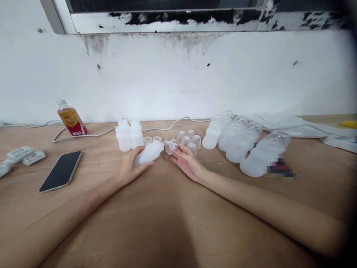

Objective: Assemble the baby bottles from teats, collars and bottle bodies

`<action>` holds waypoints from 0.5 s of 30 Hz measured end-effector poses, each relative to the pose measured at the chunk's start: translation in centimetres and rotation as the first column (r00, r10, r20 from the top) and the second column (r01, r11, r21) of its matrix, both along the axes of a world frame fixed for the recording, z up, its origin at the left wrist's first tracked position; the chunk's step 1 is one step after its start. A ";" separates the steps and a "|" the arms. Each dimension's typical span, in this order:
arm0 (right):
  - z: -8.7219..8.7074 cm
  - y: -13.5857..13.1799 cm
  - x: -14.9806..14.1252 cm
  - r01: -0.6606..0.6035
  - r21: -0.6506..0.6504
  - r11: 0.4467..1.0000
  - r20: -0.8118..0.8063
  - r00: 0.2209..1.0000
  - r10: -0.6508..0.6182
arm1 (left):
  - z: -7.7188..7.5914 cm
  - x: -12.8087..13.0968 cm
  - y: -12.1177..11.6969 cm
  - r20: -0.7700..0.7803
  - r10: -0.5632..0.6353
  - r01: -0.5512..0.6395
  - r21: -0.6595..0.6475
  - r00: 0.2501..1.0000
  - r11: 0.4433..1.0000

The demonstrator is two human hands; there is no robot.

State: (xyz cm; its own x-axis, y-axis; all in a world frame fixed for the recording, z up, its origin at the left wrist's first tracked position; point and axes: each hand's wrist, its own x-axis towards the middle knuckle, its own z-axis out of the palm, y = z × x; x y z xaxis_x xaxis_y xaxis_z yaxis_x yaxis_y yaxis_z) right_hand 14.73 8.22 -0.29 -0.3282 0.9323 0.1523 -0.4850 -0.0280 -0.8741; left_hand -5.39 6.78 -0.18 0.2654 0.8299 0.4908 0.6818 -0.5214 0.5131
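My left hand (pixel 130 165) is wrapped round a frosted white baby bottle (pixel 149 153), which lies tilted with its neck toward the right. Pinched in the fingers of my right hand (pixel 188 160) is a clear bottle top (pixel 169 147), close to the bottle's neck; whether the two touch I cannot tell. Behind my left hand two frosted bottles (pixel 123 136) stand upright without caps. Pale rings (pixel 147 140) lie just behind the held bottle. Several clear domed caps (pixel 186 140) are grouped behind my right hand.
Several capped bottles (pixel 252 162) stand at the right, beside a pixelated patch. At the left are a phone (pixel 61 171), small white packets (pixel 19 153) and a drink bottle (pixel 71 118). A white cable (pixel 167 128) runs along the wall. A plastic bag (pixel 290 124) lies back right.
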 end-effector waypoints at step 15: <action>0.1 0.2 1.3 -0.137 0.330 0.934 0.414 0.910 -0.013 | 0.7 0.1 -1.0 -0.122 -0.118 0.122 0.027 0.985 0.992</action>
